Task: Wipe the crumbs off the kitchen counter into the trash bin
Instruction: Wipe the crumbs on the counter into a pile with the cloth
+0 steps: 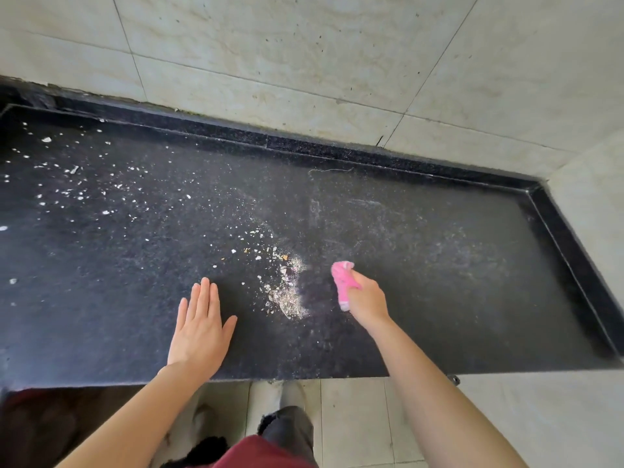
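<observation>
We see the crumb pile [288, 292] just left of our right hand [366, 300] fisted around the pink cloth [343, 283]; left hand [199, 327] flat, spread, farther.

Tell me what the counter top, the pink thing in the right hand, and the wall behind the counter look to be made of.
Counter top: likely polished granite or similar stone, black with fine pale speckles and a raised matching rim.
Pink cloth: looks like soft fuzzy fabric, perhaps microfibre, bunched in the right hand.
Wall: large cream tiles, marble-look with faint veining, thin dark joints, slight sheen; stone or ceramic, cannot tell.
</observation>
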